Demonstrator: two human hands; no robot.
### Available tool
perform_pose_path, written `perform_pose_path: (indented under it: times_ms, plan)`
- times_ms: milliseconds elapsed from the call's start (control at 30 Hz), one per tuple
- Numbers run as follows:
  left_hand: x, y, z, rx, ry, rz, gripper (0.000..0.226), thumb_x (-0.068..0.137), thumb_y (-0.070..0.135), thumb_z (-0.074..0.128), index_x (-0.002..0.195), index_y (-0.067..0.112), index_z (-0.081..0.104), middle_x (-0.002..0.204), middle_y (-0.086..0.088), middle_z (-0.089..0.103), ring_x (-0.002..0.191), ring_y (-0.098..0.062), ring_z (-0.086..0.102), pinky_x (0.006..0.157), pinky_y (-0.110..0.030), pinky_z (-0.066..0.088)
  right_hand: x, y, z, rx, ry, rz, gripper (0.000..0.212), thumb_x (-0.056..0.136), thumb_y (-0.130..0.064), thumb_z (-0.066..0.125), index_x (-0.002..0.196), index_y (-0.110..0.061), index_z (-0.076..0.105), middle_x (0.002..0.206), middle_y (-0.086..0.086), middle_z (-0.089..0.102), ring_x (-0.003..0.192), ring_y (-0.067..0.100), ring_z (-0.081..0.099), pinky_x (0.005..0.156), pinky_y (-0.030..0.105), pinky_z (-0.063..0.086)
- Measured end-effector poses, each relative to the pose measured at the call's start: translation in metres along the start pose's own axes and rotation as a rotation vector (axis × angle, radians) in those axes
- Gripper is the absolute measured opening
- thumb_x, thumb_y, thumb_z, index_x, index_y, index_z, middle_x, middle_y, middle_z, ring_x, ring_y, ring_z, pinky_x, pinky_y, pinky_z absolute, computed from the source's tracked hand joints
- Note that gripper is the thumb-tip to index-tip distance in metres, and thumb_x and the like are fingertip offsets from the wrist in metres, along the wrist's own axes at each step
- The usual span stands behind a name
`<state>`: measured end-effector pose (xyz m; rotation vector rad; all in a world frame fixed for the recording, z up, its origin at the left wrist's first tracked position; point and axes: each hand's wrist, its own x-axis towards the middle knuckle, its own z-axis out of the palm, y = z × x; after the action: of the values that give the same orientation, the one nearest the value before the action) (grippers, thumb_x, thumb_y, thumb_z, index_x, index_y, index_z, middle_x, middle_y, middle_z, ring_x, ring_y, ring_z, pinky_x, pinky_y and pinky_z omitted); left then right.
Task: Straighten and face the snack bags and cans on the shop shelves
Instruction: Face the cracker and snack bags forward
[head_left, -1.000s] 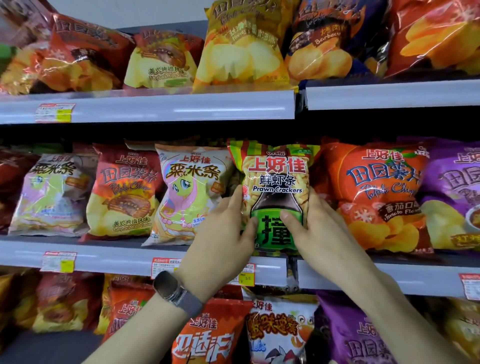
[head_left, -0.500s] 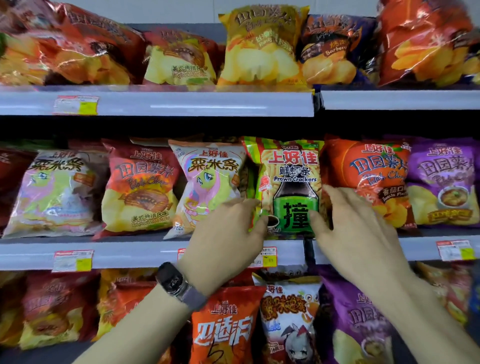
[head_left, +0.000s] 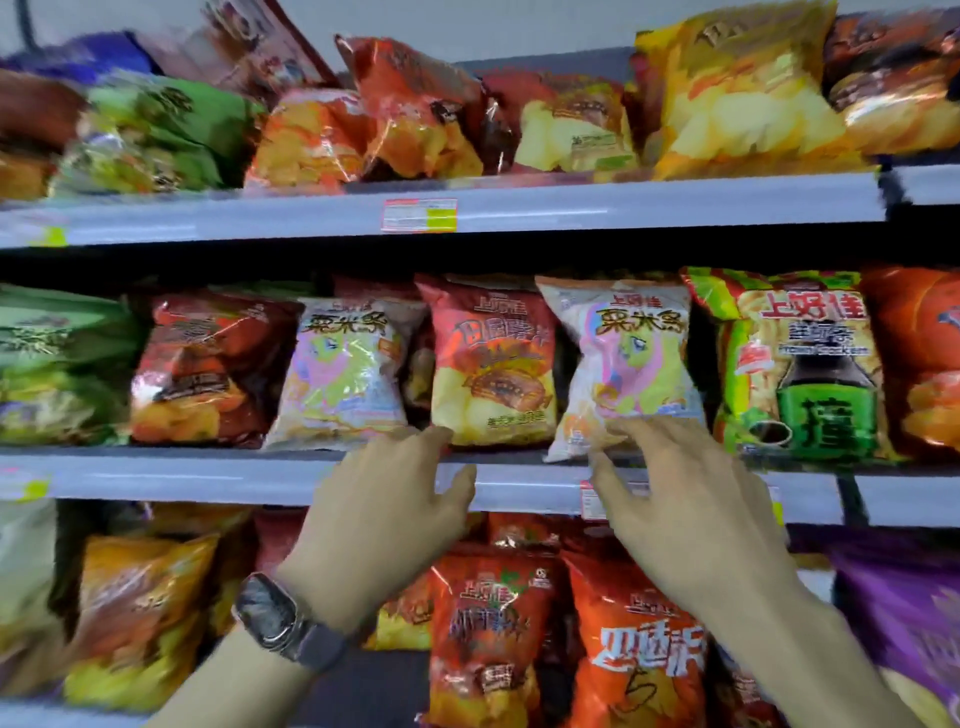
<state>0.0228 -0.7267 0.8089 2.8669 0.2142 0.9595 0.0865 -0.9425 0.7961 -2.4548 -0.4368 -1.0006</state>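
Both hands are moving left, off the prawn bag (head_left: 800, 364) they were flanking half a second ago. That bag is now standing upright and face out, just right of the right fingertips, untouched. The whole frame is smearing with motion.

Nearest, a watch (head_left: 283, 618) is riding the left wrist, low in view. The left hand (head_left: 384, 525) is reaching up with fingers loose and spread wide, gripping nothing, its thumb showing in front of the shelf lip (head_left: 208, 478). The right hand (head_left: 696, 514) is also spreading wide with fingers fairly straight, holding nothing, and is covering part of a tag (head_left: 589, 501) on the lip.

Just beyond the left fingertips (head_left: 434, 434), the red bag (head_left: 493, 364) is standing with its bottom edge right at them; the blur is hiding whether they touch. The right fingertips (head_left: 621, 428) are overlapping the bottom edge of the pony bag (head_left: 623, 353), which is tilting a little, and they look to be touching it.

Farthest, above all the fingers, the top shelf (head_left: 571, 210) is carrying a tilted yellow bag (head_left: 737, 93), up and right of the right fingers.
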Motion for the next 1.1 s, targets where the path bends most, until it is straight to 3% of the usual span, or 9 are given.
perform_pose_path:
  times_ms: [200,300,400,533,667,833,967,1100]
  plan:
    - [0.004,-0.07,-0.031,0.016,0.11,-0.145,0.051,0.098,0.056,0.053,0.143,0.033,0.06,0.136,0.001,0.068,0.122,-0.032,0.063,0.092,-0.043,0.054,0.02,-0.05,0.033,0.17,-0.005,-0.147,0.036,0.097,-0.043,0.059,0.124,-0.021,0.065,0.118,-0.004,0.066,0.11,0.024,0.06,0.088,0.042,0.052]
    - [0.016,-0.097,-0.038,0.006,0.123,-0.203,0.054,0.098,0.053,0.055,0.147,0.029,0.057,0.129,-0.006,0.07,0.116,-0.038,0.064,0.084,-0.043,0.054,0.038,-0.063,0.044,0.278,-0.019,-0.138,0.054,0.098,-0.042,0.059,0.148,-0.022,0.051,0.145,-0.002,0.058,0.131,0.023,0.052,0.107,0.039,0.045]
    - [0.037,-0.12,-0.035,-0.042,0.152,-0.202,0.057,0.1,0.053,0.054,0.146,0.021,0.053,0.114,-0.011,0.071,0.109,-0.041,0.064,0.075,-0.041,0.046,0.055,-0.072,0.055,0.26,-0.126,-0.082,0.081,0.099,-0.043,0.059,0.164,-0.019,0.019,0.169,0.006,0.029,0.15,0.029,0.036,0.117,0.044,0.036]
    - [0.071,-0.142,-0.022,-0.154,0.114,-0.275,0.078,0.102,0.062,0.048,0.155,0.006,0.04,0.142,-0.021,0.06,0.13,-0.042,0.055,0.097,-0.046,0.046,0.068,-0.083,0.069,0.258,-0.254,-0.011,0.098,0.099,-0.045,0.058,0.166,-0.02,-0.009,0.174,0.012,-0.009,0.161,0.029,0.004,0.125,0.048,0.018]
    - [0.094,-0.15,-0.005,-0.315,0.006,-0.339,0.092,0.098,0.072,0.045,0.156,0.0,0.036,0.148,-0.023,0.055,0.133,-0.042,0.054,0.106,-0.047,0.046,0.075,-0.088,0.076,0.263,-0.223,0.039,0.1,0.098,-0.046,0.059,0.165,-0.023,-0.011,0.172,0.013,-0.017,0.16,0.033,-0.01,0.127,0.053,0.01]
    - [0.109,-0.154,0.006,-0.546,-0.025,-0.402,0.107,0.073,0.097,0.048,0.142,0.016,0.052,0.133,-0.009,0.067,0.115,-0.036,0.066,0.101,-0.05,0.055,0.079,-0.088,0.073,0.31,-0.234,0.109,0.1,0.099,-0.043,0.06,0.165,-0.021,-0.011,0.172,0.015,-0.018,0.16,0.034,0.0,0.125,0.05,0.017]
    - [0.113,-0.151,0.01,-0.662,-0.017,-0.418,0.089,0.059,0.096,0.052,0.107,0.023,0.071,0.109,-0.004,0.076,0.097,-0.031,0.072,0.094,-0.048,0.059,0.079,-0.084,0.067,0.196,-0.286,0.135,0.1,0.099,-0.054,0.055,0.165,-0.021,-0.012,0.173,0.017,-0.011,0.159,0.036,0.012,0.121,0.053,0.027]
    - [0.121,-0.15,0.016,-0.649,0.01,-0.405,0.106,0.045,0.109,0.053,0.112,0.028,0.066,0.109,0.003,0.076,0.097,-0.026,0.074,0.091,-0.048,0.061,0.079,-0.083,0.064,0.185,-0.317,0.122,0.1,0.099,-0.054,0.056,0.165,-0.021,-0.012,0.173,0.019,-0.009,0.158,0.038,0.016,0.12,0.051,0.03]
